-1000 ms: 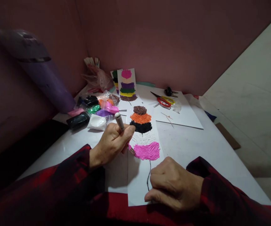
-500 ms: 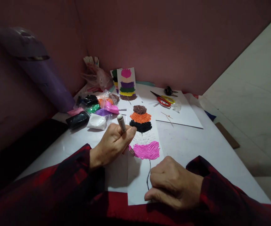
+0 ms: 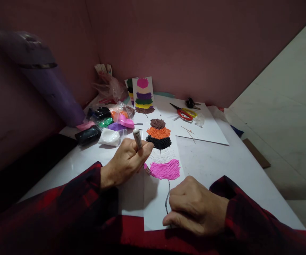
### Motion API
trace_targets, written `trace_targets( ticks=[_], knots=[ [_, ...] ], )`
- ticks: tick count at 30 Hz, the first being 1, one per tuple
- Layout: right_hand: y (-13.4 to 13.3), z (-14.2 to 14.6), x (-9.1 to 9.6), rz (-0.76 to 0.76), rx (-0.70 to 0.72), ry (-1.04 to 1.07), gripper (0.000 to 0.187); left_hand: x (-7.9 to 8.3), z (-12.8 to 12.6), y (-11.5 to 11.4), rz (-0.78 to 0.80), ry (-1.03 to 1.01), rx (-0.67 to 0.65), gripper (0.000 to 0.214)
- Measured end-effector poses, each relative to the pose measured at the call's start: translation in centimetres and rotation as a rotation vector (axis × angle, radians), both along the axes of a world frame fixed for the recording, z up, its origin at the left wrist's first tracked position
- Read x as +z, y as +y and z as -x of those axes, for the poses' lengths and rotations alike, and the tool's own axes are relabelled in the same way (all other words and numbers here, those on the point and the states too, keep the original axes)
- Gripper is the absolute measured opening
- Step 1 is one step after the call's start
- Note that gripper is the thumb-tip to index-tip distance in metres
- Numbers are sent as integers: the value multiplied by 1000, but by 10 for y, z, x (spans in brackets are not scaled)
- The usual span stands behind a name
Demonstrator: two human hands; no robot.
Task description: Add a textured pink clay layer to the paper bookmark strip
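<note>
A white marker pen (image 3: pixel 137 139) with small print on its barrel stands tilted in my left hand (image 3: pixel 128 161), thumb and fingers closed around it. Its lower end comes out below the fingers, beside the left edge of a bright pink clay band (image 3: pixel 165 169). That band lies on a long white paper strip (image 3: pixel 155 209), below white, black (image 3: pixel 158 142), orange (image 3: pixel 158 132) and brown (image 3: pixel 157 123) textured bands. A dark curved line runs down from the pink. My right hand (image 3: pixel 197 207) rests curled on the strip's lower right part, its thumb on the paper; the inner fingers are hidden.
Bagged clay packets (image 3: pixel 109 136) in several colours lie at the left. Behind stands a finished striped card (image 3: pixel 143 94). Red-and-yellow scissors (image 3: pixel 185 113) and thin sticks (image 3: pixel 188 131) lie on a white board (image 3: pixel 211 131). A purple bottle-like object (image 3: pixel 52 85) leans at far left.
My left hand and the marker pen have shifted very slightly, with the pen's lower end a touch to the left. The right hand stays almost where it was.
</note>
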State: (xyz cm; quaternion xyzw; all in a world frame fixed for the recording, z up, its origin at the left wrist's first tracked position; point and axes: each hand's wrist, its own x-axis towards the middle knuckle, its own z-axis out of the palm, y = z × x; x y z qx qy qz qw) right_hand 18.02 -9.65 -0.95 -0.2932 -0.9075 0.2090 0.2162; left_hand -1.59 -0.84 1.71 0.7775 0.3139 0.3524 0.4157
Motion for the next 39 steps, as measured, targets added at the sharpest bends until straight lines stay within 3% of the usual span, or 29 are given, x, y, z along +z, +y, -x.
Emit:
trace_targets(
  ticks=[9, 14, 19, 22, 25, 27, 30, 33, 35, 37, 39],
  knots=[
    [0, 0, -1, -2, 6, -22, 51, 2, 2, 1, -26, -17, 30, 42],
    [0, -1, -1, 17, 2, -6, 50, -3, 5, 1, 17, -173, 66, 46],
    [-1, 0, 1, 14, 20, 69, 51, -5, 2, -4, -70, -347, 165, 46],
    [-6, 2, 7, -85, 31, 80, 56, -4, -1, -9, -113, -397, 219, 46],
    [-16, 2, 14, -330, -17, 76, 59, -5, -1, -13, -165, -352, 237, 46],
    [-23, 0, 19, -418, -152, 115, 56, -5, 1, -16, -205, -314, 227, 47],
    [-27, -4, 24, -423, -305, 322, 47, -3, 4, -20, -271, -295, 207, 46],
    [-22, -6, 27, -447, -372, 443, 22, 2, 5, -24, -376, -235, 131, 41],
    [-17, -4, 24, -480, -498, 397, 5, 5, 4, -27, -481, -174, 49, 38],
    [-13, -1, 18, -532, -525, 273, 22, 4, 1, -30, -619, -140, -58, 39],
    [-11, 3, 11, -561, -463, 219, 35, 1, -2, -33, -719, -118, -156, 43]
  ],
)
